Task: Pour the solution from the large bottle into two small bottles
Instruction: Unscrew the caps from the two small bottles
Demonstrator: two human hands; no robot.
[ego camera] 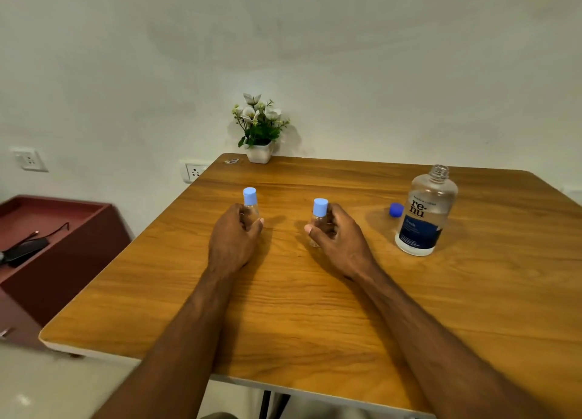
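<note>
Two small clear bottles with light-blue caps stand upright on the wooden table (315, 308). My left hand (233, 239) is wrapped around the left small bottle (250, 201). My right hand (338, 234) grips the right small bottle (319, 212). Both caps are on. The large clear bottle (425, 212) with a dark blue label stands uncapped at the right, part full of clear liquid. Its dark blue cap (396, 210) lies on the table just left of it.
A white pot of artificial flowers (259, 128) stands at the table's far edge against the wall. A dark red cabinet (53, 245) with a black device and cable sits left of the table. Wall sockets (193, 171) are behind the table's left corner.
</note>
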